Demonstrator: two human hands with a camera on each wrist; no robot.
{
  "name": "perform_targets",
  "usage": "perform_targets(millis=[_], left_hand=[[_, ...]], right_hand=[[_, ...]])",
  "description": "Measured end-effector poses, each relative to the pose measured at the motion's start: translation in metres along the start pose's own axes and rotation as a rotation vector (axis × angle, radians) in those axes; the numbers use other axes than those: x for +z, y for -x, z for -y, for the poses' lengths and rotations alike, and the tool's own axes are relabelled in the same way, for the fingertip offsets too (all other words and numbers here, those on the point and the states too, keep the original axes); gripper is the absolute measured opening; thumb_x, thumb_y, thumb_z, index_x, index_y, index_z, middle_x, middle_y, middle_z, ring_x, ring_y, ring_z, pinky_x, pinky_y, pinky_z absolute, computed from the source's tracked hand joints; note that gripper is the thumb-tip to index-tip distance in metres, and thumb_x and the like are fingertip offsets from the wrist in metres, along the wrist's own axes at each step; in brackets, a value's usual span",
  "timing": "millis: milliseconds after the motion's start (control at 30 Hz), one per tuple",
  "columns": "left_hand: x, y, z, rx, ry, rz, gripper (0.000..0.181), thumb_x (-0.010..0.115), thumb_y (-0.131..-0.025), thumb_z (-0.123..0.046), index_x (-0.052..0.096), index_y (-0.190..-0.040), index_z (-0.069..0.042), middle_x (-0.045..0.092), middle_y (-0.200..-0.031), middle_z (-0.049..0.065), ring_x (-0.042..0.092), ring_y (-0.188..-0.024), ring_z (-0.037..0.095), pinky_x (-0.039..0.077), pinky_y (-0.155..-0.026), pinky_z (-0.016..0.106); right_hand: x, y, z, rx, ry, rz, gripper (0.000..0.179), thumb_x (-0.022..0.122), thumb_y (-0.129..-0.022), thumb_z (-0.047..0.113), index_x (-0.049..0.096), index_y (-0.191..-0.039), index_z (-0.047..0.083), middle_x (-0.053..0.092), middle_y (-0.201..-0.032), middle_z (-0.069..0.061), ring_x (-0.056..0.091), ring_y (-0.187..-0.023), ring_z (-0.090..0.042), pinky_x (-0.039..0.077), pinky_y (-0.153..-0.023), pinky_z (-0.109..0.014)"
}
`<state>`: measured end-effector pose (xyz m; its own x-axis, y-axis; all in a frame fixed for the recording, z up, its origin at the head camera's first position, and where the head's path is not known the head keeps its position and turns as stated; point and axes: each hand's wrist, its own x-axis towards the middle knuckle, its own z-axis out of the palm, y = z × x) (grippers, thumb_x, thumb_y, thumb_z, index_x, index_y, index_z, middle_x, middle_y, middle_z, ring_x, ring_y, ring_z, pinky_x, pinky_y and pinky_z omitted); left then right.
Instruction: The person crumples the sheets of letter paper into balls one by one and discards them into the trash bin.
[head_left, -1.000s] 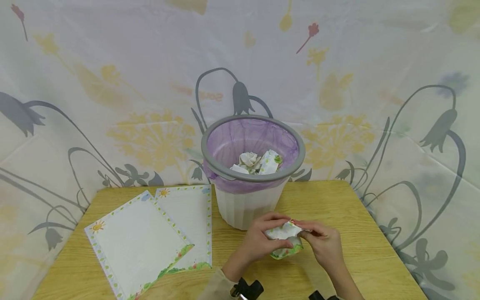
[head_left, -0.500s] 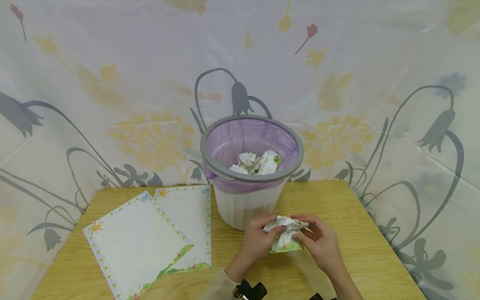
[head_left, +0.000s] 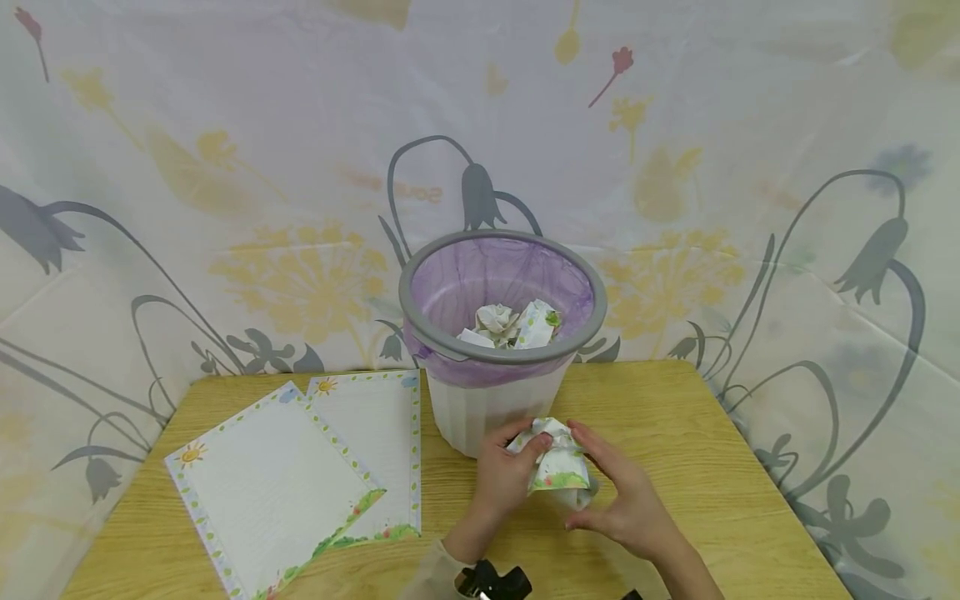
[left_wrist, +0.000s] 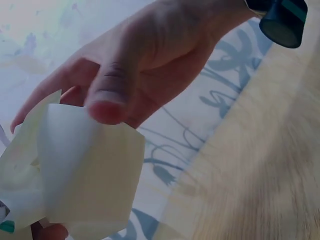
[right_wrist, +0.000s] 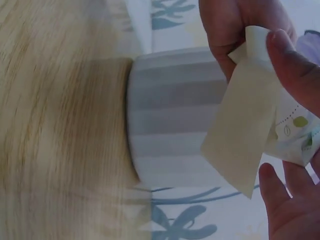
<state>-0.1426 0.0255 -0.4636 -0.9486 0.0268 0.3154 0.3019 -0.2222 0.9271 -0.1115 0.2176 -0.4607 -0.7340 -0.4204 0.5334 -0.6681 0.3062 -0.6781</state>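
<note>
My left hand [head_left: 501, 479] grips a folded, crumpled sheet of paper [head_left: 561, 462], its thumb pressed on the near face. The paper is white with leaf and green grass print. My right hand [head_left: 633, 504] is spread beside it: the upper fingertips touch the paper's top right, while the thumb stands apart lower down. In the left wrist view, the right hand [left_wrist: 150, 55] reaches around the paper [left_wrist: 90, 170]. A plain flap of the paper [right_wrist: 240, 130] hangs out in the right wrist view, with the left hand [right_wrist: 240, 22] at its top.
Behind the hands stands a white bin [head_left: 480, 412] with a grey rim and a purple liner [head_left: 450, 279]. Inside lie several crumpled papers [head_left: 537, 325]. Two flat printed sheets overlap at the left, the front sheet [head_left: 277, 483] partly covering the back sheet [head_left: 378, 425].
The paper has shifted a little left, its grass-printed edge folded up towards me. My right fingers, which pinched it earlier, have spread. The bin and the flat sheets stay put.
</note>
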Motion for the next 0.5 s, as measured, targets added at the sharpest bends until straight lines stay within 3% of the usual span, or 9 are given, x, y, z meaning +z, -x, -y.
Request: perform_targets(millis=[133,300,500], left_hand=[[-0.002,0.000,-0.003,-0.074,0.039,-0.013,0.019,0.075,-0.086,0.000,0.073,-0.103,0.008,0.070,-0.094,0.019,0.065,-0.071,0.010,0.054,-0.063,0.021],[0.000,0.000,-0.006,-0.091,0.061,-0.024,0.020,0.075,-0.086,0.002,0.072,-0.104,0.010,0.070,-0.096,0.020,0.065,-0.072,0.009,0.054,-0.064,0.021],[0.004,0.000,-0.010,-0.081,0.079,-0.045,0.020,0.073,-0.087,0.002,0.072,-0.106,0.011,0.070,-0.098,0.022,0.067,-0.076,0.011,0.055,-0.067,0.022]], right_hand=[[0.000,-0.001,0.003,-0.043,0.091,0.007,0.106,0.094,-0.057,-0.001,0.040,-0.149,-0.003,0.044,-0.150,-0.019,0.037,-0.141,-0.015,0.033,-0.110,-0.020],[0.004,-0.003,0.004,-0.107,0.089,-0.082,0.092,0.090,-0.058,-0.009,0.050,-0.141,-0.005,0.051,-0.143,-0.022,0.042,-0.139,-0.016,0.035,-0.109,-0.022],[0.012,-0.007,0.000,-0.226,0.142,-0.216,0.075,0.087,-0.075,0.035,0.059,-0.131,-0.007,0.058,-0.134,-0.026,0.051,-0.132,-0.020,0.041,-0.105,-0.024]])
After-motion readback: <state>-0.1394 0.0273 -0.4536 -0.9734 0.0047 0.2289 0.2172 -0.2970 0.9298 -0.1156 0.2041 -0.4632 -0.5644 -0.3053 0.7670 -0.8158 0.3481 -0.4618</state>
